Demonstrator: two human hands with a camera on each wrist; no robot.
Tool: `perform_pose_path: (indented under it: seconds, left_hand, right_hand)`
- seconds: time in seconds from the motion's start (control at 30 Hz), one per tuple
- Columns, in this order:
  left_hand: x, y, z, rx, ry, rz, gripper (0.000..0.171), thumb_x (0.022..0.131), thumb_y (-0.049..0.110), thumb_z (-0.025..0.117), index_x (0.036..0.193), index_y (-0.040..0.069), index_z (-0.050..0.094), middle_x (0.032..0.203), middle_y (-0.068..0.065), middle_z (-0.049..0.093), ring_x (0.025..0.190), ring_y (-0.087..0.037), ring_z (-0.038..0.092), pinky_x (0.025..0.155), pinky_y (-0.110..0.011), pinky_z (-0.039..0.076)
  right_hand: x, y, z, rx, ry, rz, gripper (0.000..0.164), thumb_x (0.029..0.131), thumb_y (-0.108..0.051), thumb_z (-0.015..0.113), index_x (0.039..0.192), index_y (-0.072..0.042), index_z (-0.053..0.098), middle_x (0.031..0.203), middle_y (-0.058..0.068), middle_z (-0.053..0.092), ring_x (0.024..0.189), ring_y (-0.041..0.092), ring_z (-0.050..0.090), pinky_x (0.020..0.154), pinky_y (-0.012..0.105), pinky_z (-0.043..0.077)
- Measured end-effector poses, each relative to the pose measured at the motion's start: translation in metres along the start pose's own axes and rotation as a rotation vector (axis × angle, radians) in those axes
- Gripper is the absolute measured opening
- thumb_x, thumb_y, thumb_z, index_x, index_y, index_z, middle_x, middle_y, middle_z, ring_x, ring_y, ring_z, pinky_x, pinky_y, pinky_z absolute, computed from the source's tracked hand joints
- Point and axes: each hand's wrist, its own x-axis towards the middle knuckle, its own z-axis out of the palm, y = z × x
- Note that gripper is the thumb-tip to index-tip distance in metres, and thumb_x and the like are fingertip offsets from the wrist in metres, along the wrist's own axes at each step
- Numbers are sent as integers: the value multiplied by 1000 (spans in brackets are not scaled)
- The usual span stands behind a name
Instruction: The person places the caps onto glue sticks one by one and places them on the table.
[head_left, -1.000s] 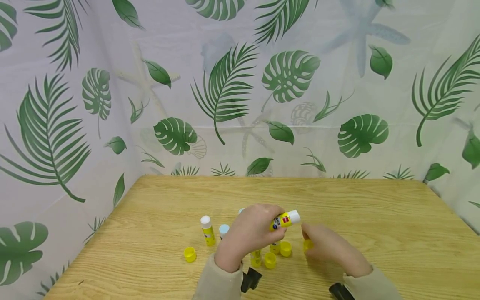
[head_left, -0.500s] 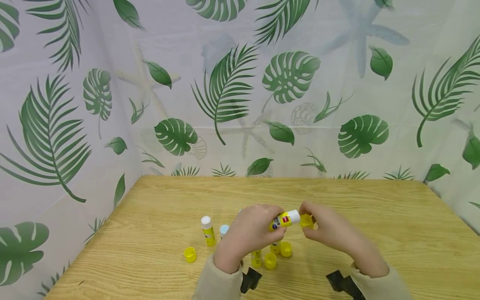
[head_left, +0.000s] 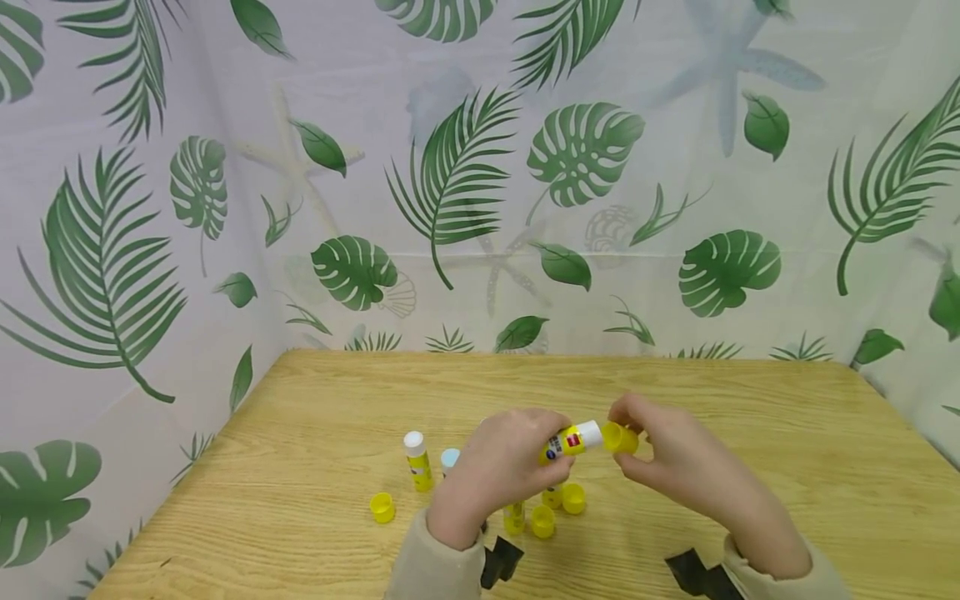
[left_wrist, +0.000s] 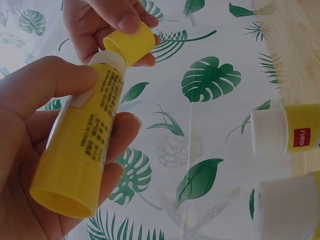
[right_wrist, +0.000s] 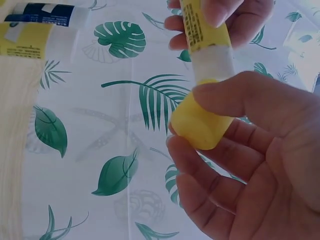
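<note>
backdrop point(head_left: 517, 208): white sheet, green leaf print point(head_left: 588, 154), faint starfish point(head_left: 729, 71) | table point(head_left: 300, 433): pale grained wood

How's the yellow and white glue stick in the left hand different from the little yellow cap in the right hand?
The round yellow plastic glue stick has a white end and printed writing; the small yellow plastic cap looks plain yellow. The glue stick is much longer than the cap. The left hand grips the glue stick, while the right hand pinches the cap. Both are tilted.
</note>
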Motion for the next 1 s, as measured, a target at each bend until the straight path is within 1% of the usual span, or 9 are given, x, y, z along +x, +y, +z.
perform_pose_path:
  seconds: [0.17, 0.4, 0.53, 0.7, 0.8, 1.0]
  left_hand:
    - [0, 1, 1, 8, 16, 18, 18, 80, 19, 63, 94, 8, 63, 78, 4, 61, 55, -1, 42, 50, -8, 35]
    - [0, 1, 1, -2, 5, 46, 19, 79, 19, 64, 95, 8, 63, 79, 4, 61, 56, 0, 42, 52, -7, 35]
    - [-1, 1, 1, 7, 5, 53, 19, 79, 19, 64, 94, 8, 63, 79, 4, 61, 56, 0, 42, 52, -7, 34]
    - [-1, 1, 0, 5, -7, 55, 18, 79, 19, 65, 93, 8, 63, 79, 4, 61, 56, 1, 42, 52, -7, 35]
    - [0, 1, 0, 4, -13, 57, 17, 79, 19, 64, 93, 8, 63, 78, 5, 61, 56, 1, 42, 52, -7, 34]
    - [1, 3, -1, 9, -38, 86, 15, 80, 19, 64, 92, 9, 63, 77, 7, 59, 57, 1, 41, 54, -7, 34]
  right_hand:
    - [-1, -3, 1, -27, 24, -37, 33, 67, 0, 72, 92, -9, 52, 81, -7, 55, 72, 8, 52, 61, 24, 46]
    - [-2, -7, 2, -57, 47, -45, 33, 67, -2, 74, 92, -11, 54, 79, -10, 55, 71, 6, 51, 60, 25, 45]
    - [-3, -9, 2, -71, 74, -75, 32, 67, -2, 73, 91, -12, 54, 80, -10, 55, 69, 5, 50, 59, 25, 45]
    - [-3, -10, 4, -92, 113, -114, 33, 65, 0, 74, 88, -11, 53, 78, -9, 56, 67, 5, 50, 57, 24, 45]
    - [-3, -11, 4, -101, 134, -123, 33, 64, 1, 75, 87, -11, 53, 77, -8, 56, 67, 5, 50, 57, 24, 45]
    - [-8, -15, 2, -108, 145, -135, 34, 63, 0, 76, 87, -11, 56, 81, -7, 57, 69, 8, 52, 59, 24, 47]
